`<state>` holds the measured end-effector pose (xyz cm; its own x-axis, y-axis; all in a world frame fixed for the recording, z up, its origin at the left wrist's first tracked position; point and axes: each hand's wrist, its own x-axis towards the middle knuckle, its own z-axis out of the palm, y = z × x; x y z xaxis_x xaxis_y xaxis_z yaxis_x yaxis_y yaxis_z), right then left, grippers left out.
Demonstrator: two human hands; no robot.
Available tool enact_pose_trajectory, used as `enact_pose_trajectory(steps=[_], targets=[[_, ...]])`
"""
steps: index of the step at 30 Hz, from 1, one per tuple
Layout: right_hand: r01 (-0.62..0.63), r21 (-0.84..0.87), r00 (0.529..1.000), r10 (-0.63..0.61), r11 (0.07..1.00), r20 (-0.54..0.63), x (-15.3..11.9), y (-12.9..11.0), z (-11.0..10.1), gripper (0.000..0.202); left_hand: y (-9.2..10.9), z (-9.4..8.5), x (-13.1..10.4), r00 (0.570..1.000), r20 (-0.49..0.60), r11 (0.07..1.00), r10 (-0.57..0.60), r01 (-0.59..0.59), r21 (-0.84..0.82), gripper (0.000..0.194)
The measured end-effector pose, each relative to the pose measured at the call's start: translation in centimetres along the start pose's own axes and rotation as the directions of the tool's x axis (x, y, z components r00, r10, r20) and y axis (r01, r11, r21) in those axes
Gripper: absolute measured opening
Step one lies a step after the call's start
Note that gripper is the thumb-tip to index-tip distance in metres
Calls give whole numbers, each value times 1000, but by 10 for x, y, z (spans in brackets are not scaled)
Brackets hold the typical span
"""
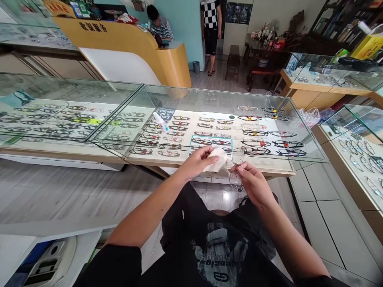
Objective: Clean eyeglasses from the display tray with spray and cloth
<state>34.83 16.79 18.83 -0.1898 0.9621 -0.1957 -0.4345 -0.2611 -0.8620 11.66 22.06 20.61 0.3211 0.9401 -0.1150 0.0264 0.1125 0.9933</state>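
My left hand [200,161] is closed on a pale cleaning cloth [219,160], bunched between the thumb and fingers. A pair of thin-framed eyeglasses [236,181] is pinched in my right hand [250,181] near the bridge. The glasses stand on end, one lens [237,156] above the other, and drops or specks show on the lower lens. The cloth is just left of the upper lens; whether they touch I cannot tell. Both hands are over the near edge of the glass display case [209,92], above my lap. A white tube [160,122] lies on the case's top.
Rows of spectacle frames [175,133] lie inside the case. More cases stand at the left [60,85] and right [359,159]. Beyond are a yellow counter [172,63] with a seated person [161,30], a standing person [210,24] and a wooden bench [232,59].
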Motion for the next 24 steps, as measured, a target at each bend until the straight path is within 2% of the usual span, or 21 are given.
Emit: enact_pose_trajectory(steps=[4,8,13,15,19,21,24], targets=[[-25,10,1000,25,1000,2,2,4,0,29,4,8,-1,995,54,997,81,-82,13,43],[-32,-12,999,32,999,13,3,7,3,30,5,15,0,979,99,977,179,-188,99,40],[-42,-79,997,48,996,68,2,8,4,31,-5,22,5,959,61,938,276,-282,200,32],[-36,-92,995,44,995,86,2,9,4,31,-11,24,8,965,37,949,261,-263,173,31],[-31,-97,994,41,995,106,3,11,4,32,-21,24,13,982,-26,980,190,-187,72,45],[-24,-105,993,36,994,111,4,12,4,31,-24,24,13,989,-3,989,149,-149,-18,55],[-17,-112,993,30,994,113,6,13,3,32,-27,25,11,993,104,990,61,-47,-132,69]])
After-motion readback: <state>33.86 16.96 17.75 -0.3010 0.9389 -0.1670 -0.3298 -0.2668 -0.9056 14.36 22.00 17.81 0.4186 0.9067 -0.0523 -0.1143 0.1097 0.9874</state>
